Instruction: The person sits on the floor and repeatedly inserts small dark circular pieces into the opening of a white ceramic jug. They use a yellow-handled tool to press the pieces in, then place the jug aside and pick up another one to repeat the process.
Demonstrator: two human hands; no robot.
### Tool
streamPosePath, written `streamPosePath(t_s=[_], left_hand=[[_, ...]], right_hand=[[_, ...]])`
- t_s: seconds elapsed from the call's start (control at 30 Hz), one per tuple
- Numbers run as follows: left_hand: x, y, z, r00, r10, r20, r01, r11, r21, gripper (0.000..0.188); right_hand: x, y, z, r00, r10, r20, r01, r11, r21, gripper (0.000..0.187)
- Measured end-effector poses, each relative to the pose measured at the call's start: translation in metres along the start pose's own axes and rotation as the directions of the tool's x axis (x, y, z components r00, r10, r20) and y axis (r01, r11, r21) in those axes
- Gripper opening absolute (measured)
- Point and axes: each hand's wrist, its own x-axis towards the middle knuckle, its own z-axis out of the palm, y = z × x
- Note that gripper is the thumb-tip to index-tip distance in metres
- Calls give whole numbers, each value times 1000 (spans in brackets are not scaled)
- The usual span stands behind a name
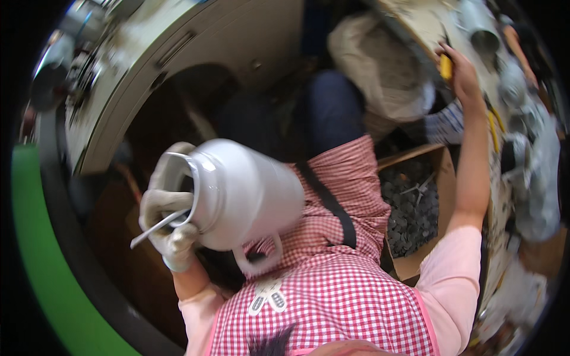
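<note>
My left hand (169, 210), in a pale glove, grips the rim of a glossy white jug (249, 190). The jug lies tilted over my lap, its mouth toward the left and its loop handle hanging toward me. A thin whitish strip (160, 228) sticks out at the mouth beside my gloved fingers; whether they pinch it is unclear. Stretched out to the far right, my bare right hand (463, 74) is closed around a yellow-handled tool (446, 66) with a thin dark tip. That tool's exact kind cannot be made out.
By my right side stands a cardboard box (409, 267) of small dark discs. Beyond it is a big pale sack (380, 65). The right-hand bench holds several wrapped jugs (534, 196) and another yellow-handled tool (493, 127). A drawer desk (172, 53) stands ahead left. Another person's arm (519, 53) shows far right.
</note>
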Motion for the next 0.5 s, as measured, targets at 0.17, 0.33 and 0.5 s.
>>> streamPosePath(t_s=[0.17,0.33,0.5], left_hand=[[-2,28,-30,856,190,481,-494,572,654,45],[-16,-1,-20,801,75,594,-496,639,588,40],[-17,-7,-15,754,114,646,-544,660,518,41]], right_hand=[[-154,3,144,688,278,670,-429,901,67,42],[-244,-30,238,382,-262,886,822,534,-196,31],[-253,-22,250,215,-289,933,977,54,-208,32]])
